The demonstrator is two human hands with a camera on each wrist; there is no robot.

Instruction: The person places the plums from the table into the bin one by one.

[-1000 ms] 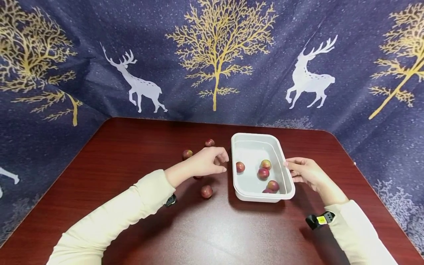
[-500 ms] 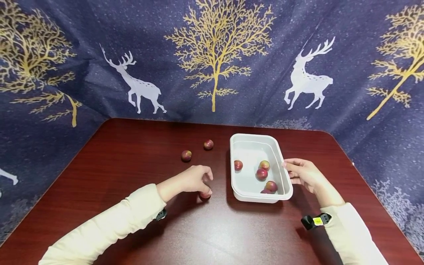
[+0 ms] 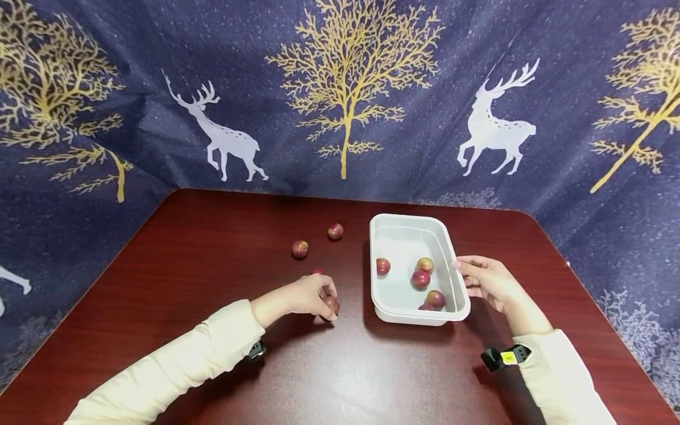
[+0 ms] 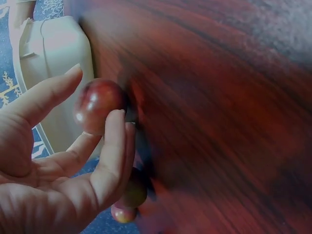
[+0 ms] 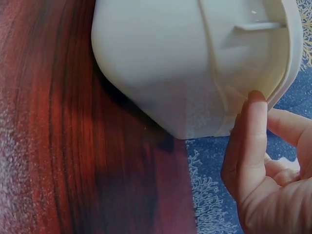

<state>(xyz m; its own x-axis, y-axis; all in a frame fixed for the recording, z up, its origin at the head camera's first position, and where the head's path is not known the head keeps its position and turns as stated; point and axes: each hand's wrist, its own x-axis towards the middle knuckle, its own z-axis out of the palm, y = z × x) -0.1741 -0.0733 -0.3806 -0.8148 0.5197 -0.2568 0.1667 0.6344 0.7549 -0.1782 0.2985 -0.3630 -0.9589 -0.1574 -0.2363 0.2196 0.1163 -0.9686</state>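
Observation:
My left hand (image 3: 305,296) is low over the table, with thumb and fingers curled round a reddish plum (image 4: 100,106). In the head view the fingers partly cover that plum. Another plum (image 3: 317,271) peeks out just behind the same hand. To the right, a white plastic container (image 3: 395,242) holds several red and yellow-green plums (image 3: 421,279). My right hand (image 3: 491,280) pinches its right rim between thumb and fingers; in the right wrist view, the fingers (image 5: 251,141) press against the outer wall below the rim.
Two more plums, a darker one (image 3: 300,249) and a red one (image 3: 335,231), lie farther back on the dark red wooden table (image 3: 223,236). Behind the table's far edge hangs a blue cloth (image 3: 297,159) printed with deer and golden trees.
My left hand has moved from beside the container's left wall down and left to the nearest loose plum, and its fingers have closed round it. The right hand stays at the rim.

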